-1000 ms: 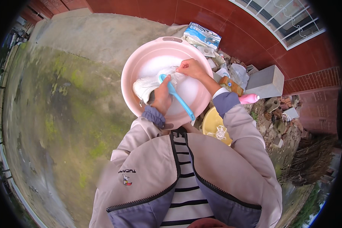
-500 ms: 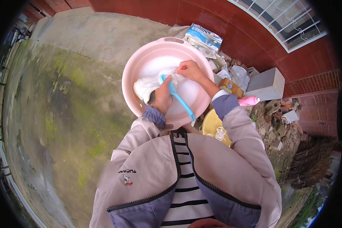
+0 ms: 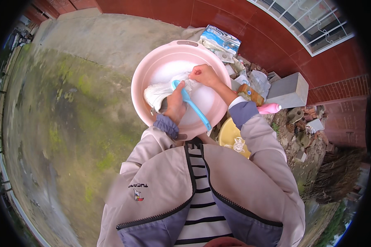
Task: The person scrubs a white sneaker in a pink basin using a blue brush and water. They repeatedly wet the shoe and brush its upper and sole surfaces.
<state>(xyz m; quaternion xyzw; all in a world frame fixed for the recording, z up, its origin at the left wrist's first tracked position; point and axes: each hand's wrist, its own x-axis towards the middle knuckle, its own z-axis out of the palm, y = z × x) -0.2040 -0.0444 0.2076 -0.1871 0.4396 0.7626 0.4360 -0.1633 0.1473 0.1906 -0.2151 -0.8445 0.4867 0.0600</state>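
Note:
A white shoe (image 3: 154, 94) lies over the sudsy water in a large pink basin (image 3: 139, 74), its grey inner side showing by my left wrist. My left hand (image 3: 175, 105) is closed on the shoe and also keeps a light blue brush (image 3: 197, 110) under its thumb. The brush's handle slants down toward the basin's near right rim; its bristles do not show clearly. At the shoe's far right part, my right hand (image 3: 205, 75) is closed in a pinch on its white edge. The fingertips partly hide what they grip.
A yellow basin (image 3: 226, 133) with white shoelaces (image 3: 238, 145) stands close by my right forearm. Farther right are a pink bottle (image 3: 269, 108), a grey block (image 3: 287, 90), an orange-brown brick-like piece (image 3: 251, 94) and rubble. A blue-and-white package (image 3: 221, 39) rests by the red wall (image 3: 160, 12).
Hardly anything differs. Both hands keep their grip on the shoe and brush, and the basin sits very slightly farther left in view.

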